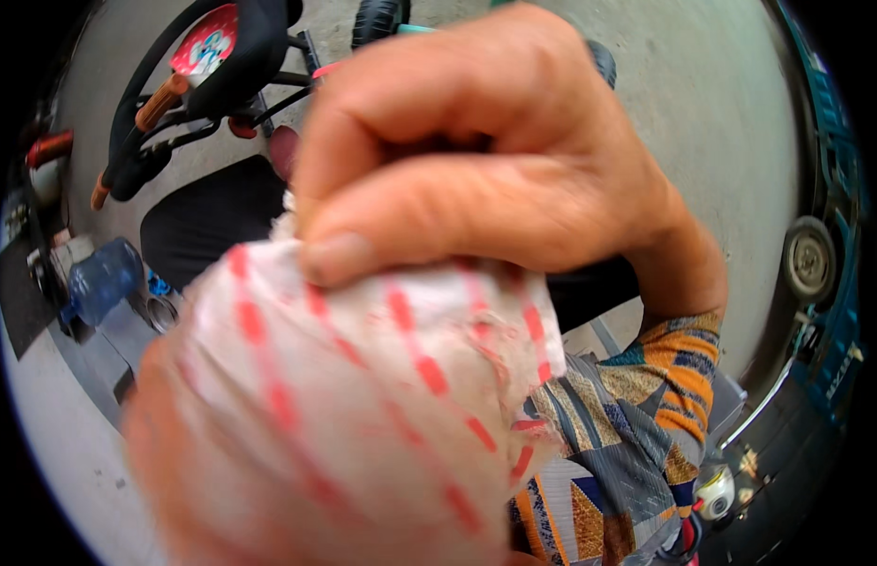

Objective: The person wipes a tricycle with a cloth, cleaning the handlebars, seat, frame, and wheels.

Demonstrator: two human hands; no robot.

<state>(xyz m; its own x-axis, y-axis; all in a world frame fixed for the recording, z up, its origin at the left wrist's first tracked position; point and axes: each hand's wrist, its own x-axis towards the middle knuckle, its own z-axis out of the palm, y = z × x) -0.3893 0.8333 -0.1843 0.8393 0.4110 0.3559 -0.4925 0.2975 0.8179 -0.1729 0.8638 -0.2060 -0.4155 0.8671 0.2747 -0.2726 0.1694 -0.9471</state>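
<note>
Close in front of me, my right hand (476, 160) pinches the upper edge of a thin, worn white cloth (363, 387) between thumb and bent fingers. Rows of red dashes run across the cloth, and its right edge looks frayed. Skin of my left hand (156, 453) shows blurred at the lower left, with the cloth spread over it. The fingers of that hand are hidden, so its grip does not show. The lower part of the cloth is smeared by motion.
At the upper left stands a child's ride-on or stroller (179, 94) with brown handle grips. A blue water jug (104, 280) lies further left. Along the right side is a teal cart (835, 283) with a small wheel (809, 259). My dark-trousered leg (207, 222) shows behind the cloth.
</note>
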